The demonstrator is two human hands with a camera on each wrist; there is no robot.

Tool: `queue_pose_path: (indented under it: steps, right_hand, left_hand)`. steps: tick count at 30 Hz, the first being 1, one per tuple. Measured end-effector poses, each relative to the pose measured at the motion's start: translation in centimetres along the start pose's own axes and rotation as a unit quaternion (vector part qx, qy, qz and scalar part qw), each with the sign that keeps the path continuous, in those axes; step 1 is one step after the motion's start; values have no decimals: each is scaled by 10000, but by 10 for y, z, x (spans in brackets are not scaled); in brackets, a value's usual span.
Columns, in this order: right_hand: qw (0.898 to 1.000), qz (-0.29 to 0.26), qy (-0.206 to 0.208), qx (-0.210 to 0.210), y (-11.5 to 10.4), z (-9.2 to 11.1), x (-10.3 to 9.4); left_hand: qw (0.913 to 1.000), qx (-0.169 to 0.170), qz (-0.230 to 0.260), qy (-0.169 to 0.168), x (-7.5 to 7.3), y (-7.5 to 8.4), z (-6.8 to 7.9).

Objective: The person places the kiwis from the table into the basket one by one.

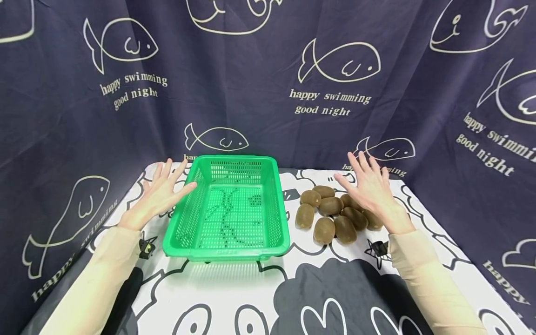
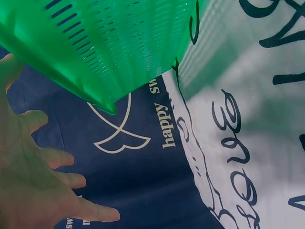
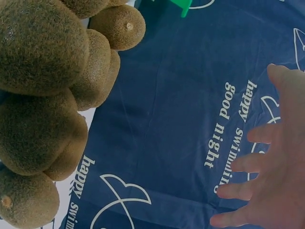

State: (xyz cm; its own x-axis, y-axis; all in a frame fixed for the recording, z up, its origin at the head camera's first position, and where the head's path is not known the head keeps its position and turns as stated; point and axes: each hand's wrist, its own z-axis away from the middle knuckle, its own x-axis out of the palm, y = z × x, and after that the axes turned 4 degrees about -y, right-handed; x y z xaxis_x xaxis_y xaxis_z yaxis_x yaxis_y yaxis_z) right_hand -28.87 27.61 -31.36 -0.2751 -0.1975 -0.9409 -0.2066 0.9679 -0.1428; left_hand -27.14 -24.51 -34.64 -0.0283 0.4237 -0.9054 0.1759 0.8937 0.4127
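A green plastic basket (image 1: 234, 253) with slotted walls stands on the table, nothing inside it. My left hand (image 1: 162, 190) hovers by its left rim, fingers spread and holding nothing; in the left wrist view the same hand (image 2: 38, 171) shows beside the basket's wall (image 2: 119, 43). Several brown fuzzy kiwifruit (image 1: 331, 206) lie in a loose group to the right of the basket. Above the group's right side is my right hand (image 1: 370, 188), its fingers spread with nothing in them. The right wrist view has kiwifruit (image 3: 38, 47) at left and the hand (image 3: 271, 167) at right.
A white cloth (image 1: 217, 288) with black cartoon drawings covers the table. Dark blue curtains (image 1: 259, 93) with fish prints and lettering hang close behind it and along both sides. Small black devices sit at each wrist, such as the one at the right wrist (image 1: 380, 248).
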Motion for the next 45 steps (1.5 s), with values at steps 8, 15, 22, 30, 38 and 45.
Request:
queue_pose_path:
  steps: [8, 15, 22, 30, 38, 45]
  right_hand:
    - [9999, -29, -78, -88, -3, 0, 4]
    - [9994, -56, -112, -338, -12, -2, 8]
    - [9972, -205, -386, -612, -21, -3, 20]
    - [9829, -382, -300, -1776, -43, 3, 43]
    - [9772, 71, -741, -1987, -64, 9, 74]
    - [9766, 311, -1104, -1817, -70, 12, 85]
  left_hand:
    - [9996, 189, 168, -104, 1, 3, -7]
    - [9985, 304, 256, -374, 5, 7, -16]
    - [9946, 91, 724, -737, 18, 7, -23]
    - [9931, -146, 1102, -382, 22, 9, -23]
    - [9896, -277, 1361, -369, 25, 8, -25]
    - [9884, -234, 1462, -349, 30, 7, -27]
